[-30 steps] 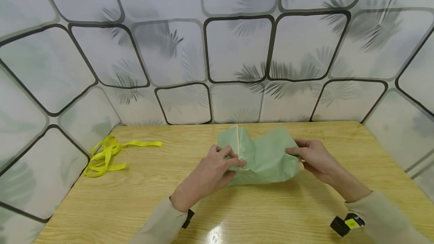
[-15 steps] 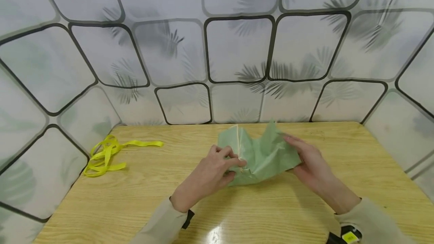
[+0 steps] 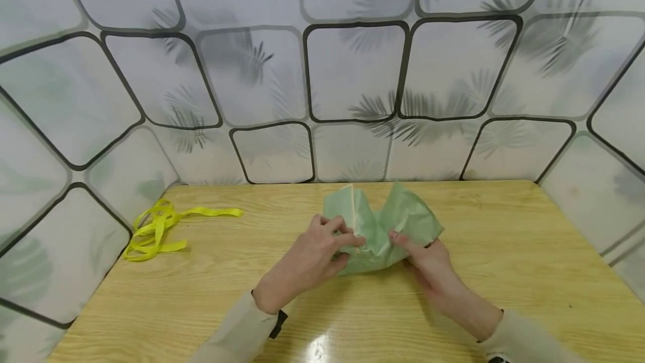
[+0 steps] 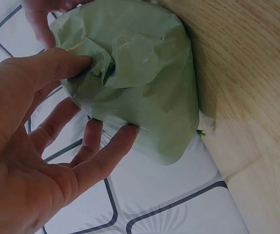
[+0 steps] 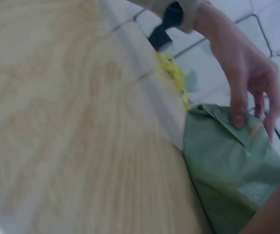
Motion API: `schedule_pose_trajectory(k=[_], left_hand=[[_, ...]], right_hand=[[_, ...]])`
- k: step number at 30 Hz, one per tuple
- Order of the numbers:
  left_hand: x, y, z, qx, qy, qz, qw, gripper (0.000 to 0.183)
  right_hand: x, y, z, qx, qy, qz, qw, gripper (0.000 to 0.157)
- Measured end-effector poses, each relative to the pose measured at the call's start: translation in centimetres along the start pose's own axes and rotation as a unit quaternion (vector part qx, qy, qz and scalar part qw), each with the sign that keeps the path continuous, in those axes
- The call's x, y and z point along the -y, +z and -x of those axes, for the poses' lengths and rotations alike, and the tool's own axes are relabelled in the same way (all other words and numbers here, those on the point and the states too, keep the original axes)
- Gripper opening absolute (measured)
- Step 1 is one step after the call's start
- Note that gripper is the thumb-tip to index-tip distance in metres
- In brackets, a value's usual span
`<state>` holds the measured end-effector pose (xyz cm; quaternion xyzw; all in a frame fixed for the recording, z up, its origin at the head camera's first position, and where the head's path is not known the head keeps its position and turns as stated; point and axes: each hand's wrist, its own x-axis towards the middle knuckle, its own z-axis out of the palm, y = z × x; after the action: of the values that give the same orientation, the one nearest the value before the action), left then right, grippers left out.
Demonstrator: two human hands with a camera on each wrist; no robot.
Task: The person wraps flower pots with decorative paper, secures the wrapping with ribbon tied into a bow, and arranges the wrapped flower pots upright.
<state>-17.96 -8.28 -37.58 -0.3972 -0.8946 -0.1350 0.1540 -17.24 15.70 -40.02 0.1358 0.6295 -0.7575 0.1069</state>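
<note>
A crumpled light green sheet of wrapping paper [image 3: 370,259], bunched together with a thin cream strip along its left part, stands on the table in front of me. Its inside is hidden. My left hand [image 3: 312,251] pinches the paper's left side; in the left wrist view, thumb and fingers of the left hand [image 4: 18,161] press into folds of the green wrapping paper [image 4: 154,92]. On the right side, my right hand [image 3: 435,270] grips the paper's lower edge, thumb on the near face and fingers behind. The right wrist view shows the folded green wrapping paper [image 5: 222,165] below the left hand [image 5: 242,68].
A tangled yellow ribbon [image 3: 158,231] lies at the table's back left. The light wood table [image 3: 227,273] meets a patterned cloth wall [image 3: 353,77] at the back and sides. Dark straps sit at the cuffs.
My right hand has shifted its hold from the paper's right edge inward and down, folding that side towards the middle. The left hand has stayed in place.
</note>
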Motion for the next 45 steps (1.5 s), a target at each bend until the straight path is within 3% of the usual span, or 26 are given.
schedule_pose_trajectory(k=[6, 12, 16, 19, 22, 26, 34, 40, 45], left_hand=[[0.1, 0.0, 0.1, 0.005, -0.005, 0.000, 1.0000, 0.033], [0.0, -0.1, -0.1, 0.007, -0.001, -0.009, 0.9999, 0.034], [0.0, 0.0, -0.2, 0.000, 0.002, -0.007, 1.0000, 0.035], [0.1, 0.2, -0.2, -0.002, 0.002, 0.004, 1.0000, 0.036], [0.2, 0.2, -0.1, 0.001, 0.002, 0.006, 1.0000, 0.036], [0.1, 0.1, -0.1, 0.010, -0.003, 0.005, 0.9999, 0.034], [0.2, 0.1, -0.3, 0.000, -0.002, 0.005, 1.0000, 0.029], [0.4, 0.1, -0.3, -0.011, 0.003, -0.008, 0.9999, 0.031], [0.7, -0.1, -0.4, 0.001, -0.027, -0.007, 0.9996, 0.043]], right_hand=[[-1.0, 1.4, 0.2, 0.016, -0.024, -0.028, 0.999, 0.058], [-1.3, 1.8, 0.6, 0.003, -0.005, -0.029, 1.000, 0.046], [-1.5, 2.6, 1.0, -0.001, -0.014, -0.031, 0.999, 0.040], [-1.4, 3.0, 1.3, -0.006, -0.022, -0.005, 1.000, 0.036], [-1.3, 3.3, 1.5, -0.017, -0.055, 0.074, 0.996, 0.029], [-1.2, 3.6, 1.6, -0.021, -0.122, 0.172, 0.977, 0.031], [-1.4, 4.4, 1.5, 0.066, -0.238, 0.226, 0.942, 0.055], [-1.9, 4.6, 1.6, 0.079, -0.298, 0.293, 0.905, 0.063], [-2.2, 4.6, 1.3, 0.089, -0.349, 0.358, 0.861, 0.062]])
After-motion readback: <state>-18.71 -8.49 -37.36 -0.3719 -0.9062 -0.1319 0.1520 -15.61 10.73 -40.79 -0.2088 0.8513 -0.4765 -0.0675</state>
